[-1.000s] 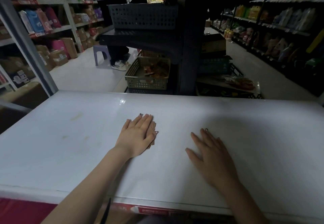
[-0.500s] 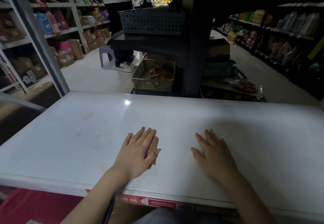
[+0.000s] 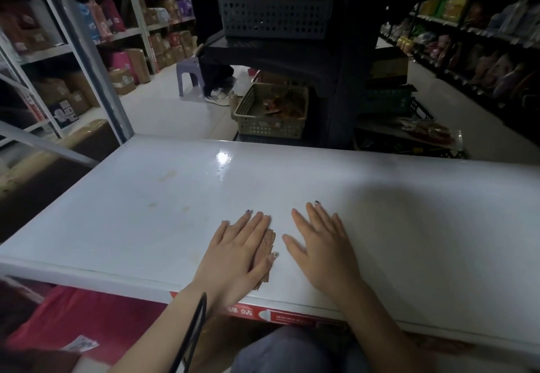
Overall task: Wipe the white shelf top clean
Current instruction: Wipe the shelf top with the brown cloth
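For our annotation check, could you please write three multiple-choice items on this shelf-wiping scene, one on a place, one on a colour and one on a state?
1. Where is the crumpled brown wiping cloth?
A) under the left hand on the white shelf top
B) in a bucket
C) hung on a hook

2. What colour is the small plastic stool in the aisle?
A) red
B) purple
C) yellow

3. How is the right hand?
A) gripping a bottle
B) clenched in a fist
C) flat on the shelf top, holding nothing

Answers: 1 A, the cloth's edge peeks out beside the flat fingers; 2 B, it looks pale purple; 3 C, its fingers lie straight and spread.
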{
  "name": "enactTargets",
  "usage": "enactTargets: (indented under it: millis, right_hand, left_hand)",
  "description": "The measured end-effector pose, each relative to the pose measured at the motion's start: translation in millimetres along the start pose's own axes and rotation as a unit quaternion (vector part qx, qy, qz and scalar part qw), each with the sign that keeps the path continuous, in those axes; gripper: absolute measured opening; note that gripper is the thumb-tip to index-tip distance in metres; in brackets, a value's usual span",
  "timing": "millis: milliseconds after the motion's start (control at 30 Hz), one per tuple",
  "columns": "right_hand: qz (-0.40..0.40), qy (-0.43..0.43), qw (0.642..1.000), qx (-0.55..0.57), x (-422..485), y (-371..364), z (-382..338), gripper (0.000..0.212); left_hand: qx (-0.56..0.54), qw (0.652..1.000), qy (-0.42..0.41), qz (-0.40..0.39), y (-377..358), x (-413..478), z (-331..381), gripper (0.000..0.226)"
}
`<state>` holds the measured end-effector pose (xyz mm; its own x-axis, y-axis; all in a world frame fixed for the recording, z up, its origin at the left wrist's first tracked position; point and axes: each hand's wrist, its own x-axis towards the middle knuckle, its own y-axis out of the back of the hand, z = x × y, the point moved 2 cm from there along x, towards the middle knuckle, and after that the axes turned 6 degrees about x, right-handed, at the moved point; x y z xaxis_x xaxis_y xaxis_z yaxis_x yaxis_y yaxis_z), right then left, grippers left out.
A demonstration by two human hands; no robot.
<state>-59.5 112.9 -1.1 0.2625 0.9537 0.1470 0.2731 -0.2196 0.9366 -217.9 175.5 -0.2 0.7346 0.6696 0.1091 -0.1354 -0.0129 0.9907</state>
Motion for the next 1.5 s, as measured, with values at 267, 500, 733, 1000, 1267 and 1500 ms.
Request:
enactTargets:
  millis: [267,500,733,1000,1267,1500]
  right_hand:
    - [-0.024,-0.011,1.000,0.009,-2.3,2.9,-2.0,0.064]
    - [-0.029,-0.016,0.999,0.007,-2.8,2.8,-1.6,0.057]
    - [-0.035,-0.021,0.999,0.014,-2.3,3.8,-2.9,0.057]
    - [-0.039,-0.027,0.999,0.004,-0.3,2.5,-2.9,0.070]
    - [-0.037,-0.031,0.999,-0.011,1.3,1.5,-2.3,0.084]
    - [-0.034,-0.027,0.999,-0.010,2.2,0.4,-1.6,0.086]
  left_hand:
    - [-0.004,1.000,-0.028,0.000,0.2,-10.7,-4.8,0.069]
    - [-0.009,0.999,-0.049,0.004,-1.9,-10.2,-9.6,0.067]
    - [-0.024,0.998,-0.052,0.036,-2.8,-12.9,-8.8,0.067]
    - [-0.032,0.998,-0.045,0.037,-1.1,-10.0,-9.8,0.067]
    - [-0.028,0.999,-0.031,-0.004,-1.1,14.7,-21.4,0.074]
    - [-0.012,1.000,-0.023,-0.001,-6.5,43.3,-31.9,0.080]
